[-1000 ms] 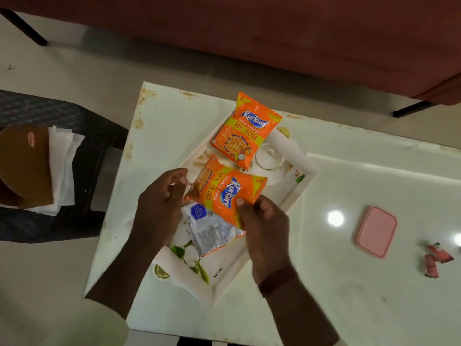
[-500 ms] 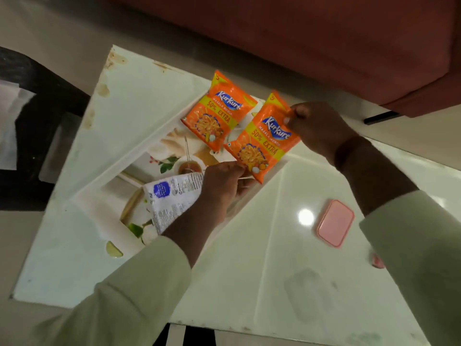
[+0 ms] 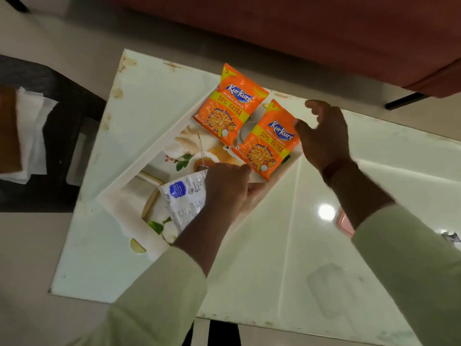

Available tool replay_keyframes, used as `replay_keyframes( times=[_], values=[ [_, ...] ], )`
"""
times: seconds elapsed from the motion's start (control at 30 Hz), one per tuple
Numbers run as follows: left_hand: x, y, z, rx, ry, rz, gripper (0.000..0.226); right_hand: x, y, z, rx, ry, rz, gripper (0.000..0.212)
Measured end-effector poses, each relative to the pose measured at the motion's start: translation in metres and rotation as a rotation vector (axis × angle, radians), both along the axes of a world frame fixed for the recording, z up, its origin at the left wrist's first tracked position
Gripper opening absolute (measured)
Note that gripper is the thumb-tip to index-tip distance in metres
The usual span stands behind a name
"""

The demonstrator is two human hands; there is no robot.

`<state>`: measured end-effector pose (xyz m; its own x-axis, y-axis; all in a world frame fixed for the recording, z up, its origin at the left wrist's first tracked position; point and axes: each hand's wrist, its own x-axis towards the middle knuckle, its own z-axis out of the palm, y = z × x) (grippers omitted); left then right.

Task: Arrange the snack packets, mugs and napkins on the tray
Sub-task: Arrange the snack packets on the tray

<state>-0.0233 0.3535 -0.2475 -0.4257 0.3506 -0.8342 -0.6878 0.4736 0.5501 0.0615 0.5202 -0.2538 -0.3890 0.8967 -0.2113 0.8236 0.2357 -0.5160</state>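
Observation:
A white tray [image 3: 139,163] with a printed floral picture lies slantwise on the pale table. Two orange Kurkure snack packets lie side by side at its far end: the first packet [image 3: 230,106] further back, the second packet [image 3: 268,141] nearer the right rim. My right hand [image 3: 324,136] hovers at the second packet's right edge, fingers spread, thumb just touching it. My left hand [image 3: 227,186] is curled at that packet's lower left corner and covers the right end of a white and blue packet [image 3: 182,198] lying in the tray. Its grip is hidden. No mugs are in view.
White napkins [image 3: 30,136] lie on a dark seat left of the table, with a brown object [image 3: 8,128] on top. A pink lid [image 3: 345,222] shows behind my right forearm. A red-brown sofa [image 3: 299,26] runs along the far side.
The second orange packet was carried from the tray's middle to beside the first one and laid flat. My right hand has let go of its top corner and opened.

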Motion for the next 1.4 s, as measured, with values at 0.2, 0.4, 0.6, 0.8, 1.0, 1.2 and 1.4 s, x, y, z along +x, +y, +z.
replay_keyframes(
  times=[0.2,0.4,0.6,0.8,1.0,1.2,1.4],
  values=[
    [-0.058,-0.075,0.004,-0.01,0.642,-0.374,0.024,0.018,-0.136,0.023,-0.365,0.394,-0.422,0.011],
    [-0.095,-0.136,-0.026,-0.264,0.736,-0.757,0.03,0.018,-0.248,-0.002,0.0,0.034,0.266,0.06],
    [-0.095,-0.138,-0.041,-0.276,0.646,-0.687,0.03,0.002,-0.237,-0.048,0.144,-0.166,0.39,0.062],
    [-0.084,-0.126,-0.019,0.012,0.136,-0.025,0.017,-0.001,-0.215,-0.043,0.144,0.107,0.303,0.044],
    [-0.081,-0.103,-0.002,0.211,0.411,-0.19,0.029,-0.026,-0.174,-0.01,-0.347,0.657,-0.207,0.013],
    [-0.058,-0.077,-0.033,0.099,0.947,-0.714,0.064,-0.045,-0.133,-0.018,-0.427,0.626,-0.413,0.013],
    [-0.032,-0.054,-0.06,0.036,1.191,-0.868,0.072,-0.047,-0.123,-0.039,-0.151,0.398,-0.532,0.009]
  ],
)
